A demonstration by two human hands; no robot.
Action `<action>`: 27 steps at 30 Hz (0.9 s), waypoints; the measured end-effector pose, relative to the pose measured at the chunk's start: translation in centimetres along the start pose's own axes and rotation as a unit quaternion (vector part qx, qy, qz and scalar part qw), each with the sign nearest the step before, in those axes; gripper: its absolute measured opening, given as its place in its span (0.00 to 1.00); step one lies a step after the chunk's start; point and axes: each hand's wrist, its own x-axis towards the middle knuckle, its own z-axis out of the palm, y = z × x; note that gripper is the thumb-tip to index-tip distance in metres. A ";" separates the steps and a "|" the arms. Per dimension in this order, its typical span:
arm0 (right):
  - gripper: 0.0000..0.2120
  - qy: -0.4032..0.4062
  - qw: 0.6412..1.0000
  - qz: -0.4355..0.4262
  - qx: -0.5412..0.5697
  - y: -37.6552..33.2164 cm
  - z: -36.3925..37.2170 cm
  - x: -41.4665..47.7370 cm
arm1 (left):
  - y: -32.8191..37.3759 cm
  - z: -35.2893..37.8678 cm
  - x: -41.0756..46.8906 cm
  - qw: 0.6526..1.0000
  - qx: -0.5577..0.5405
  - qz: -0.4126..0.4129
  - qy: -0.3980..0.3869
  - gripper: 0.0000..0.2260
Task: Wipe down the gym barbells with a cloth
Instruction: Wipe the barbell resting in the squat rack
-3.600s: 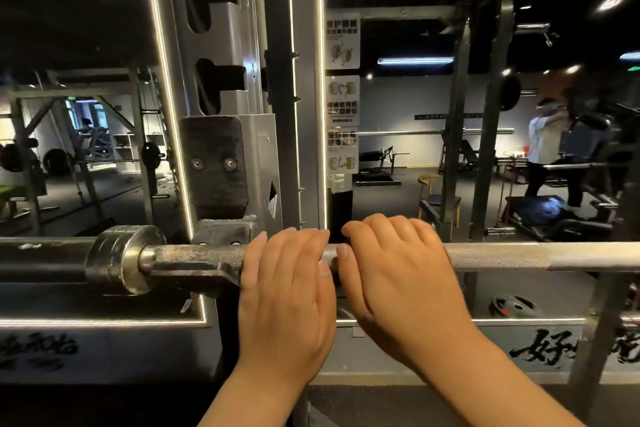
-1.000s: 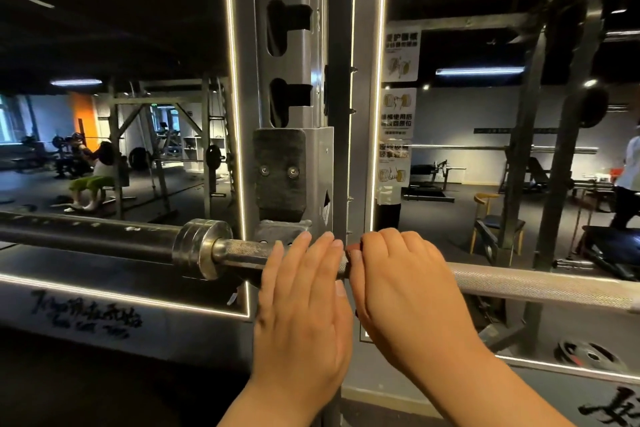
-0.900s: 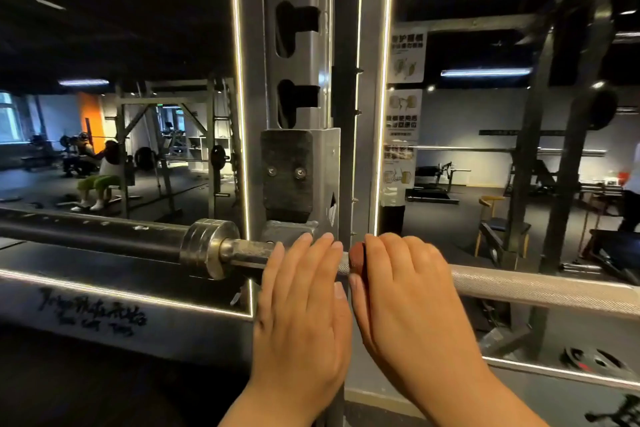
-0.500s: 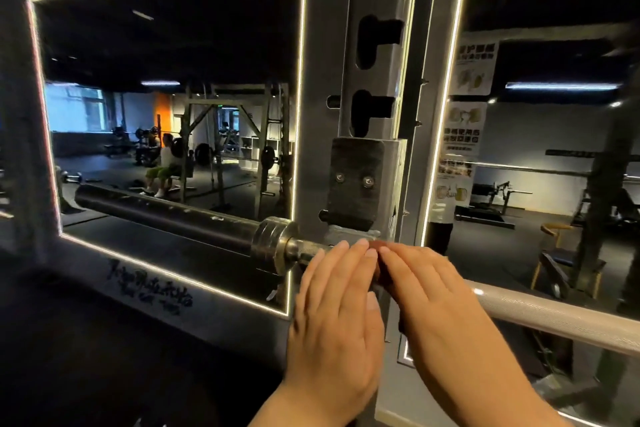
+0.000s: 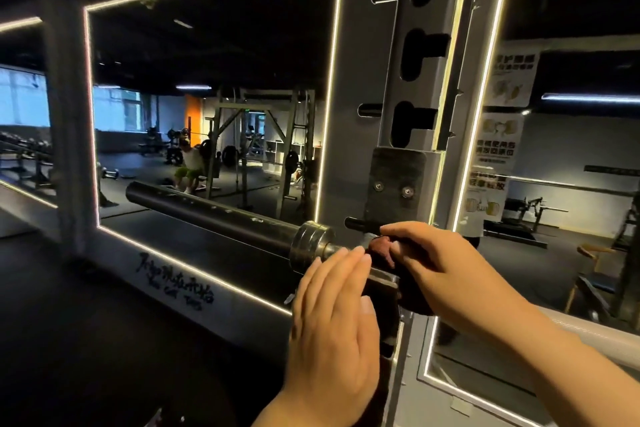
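Head view: barbell point(image 5: 214, 215) runs from centre-left to lower right, racked on the upright point(image 5: 415, 80) at centre. Flat left hand point(image 5: 332, 315), fingers straight and together, tips at the shaft just beside the collar. Curled right hand point(image 5: 446, 274) pinches a small reddish cloth point(image 5: 381, 246) at the bar by the hook. LED-edged mirror point(image 5: 207, 80) behind.

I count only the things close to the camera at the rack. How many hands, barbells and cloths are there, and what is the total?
hands: 2, left hand and right hand
barbell: 1
cloth: 1, dark red, at the right hand's fingers
Total: 4
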 end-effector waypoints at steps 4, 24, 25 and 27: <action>0.12 0.082 0.987 0.034 0.134 -0.3 0.5 1.0 | -0.4 -0.3 0.1 1.000 0.004 -0.008 0.029 0.21; 0.11 -0.116 0.992 -0.021 -0.034 -7.9 7.4 7.2 | -6.2 -3.4 5.0 0.898 -0.262 -0.332 0.121 0.12; 0.16 -0.104 0.992 -0.010 -0.069 -7.6 7.8 7.1 | -6.7 -3.5 5.5 0.919 -0.221 -0.313 0.094 0.12; 0.28 -0.109 0.984 0.013 -0.144 -7.0 8.7 6.9 | -8.1 -3.7 6.1 0.956 -0.071 -0.280 0.051 0.10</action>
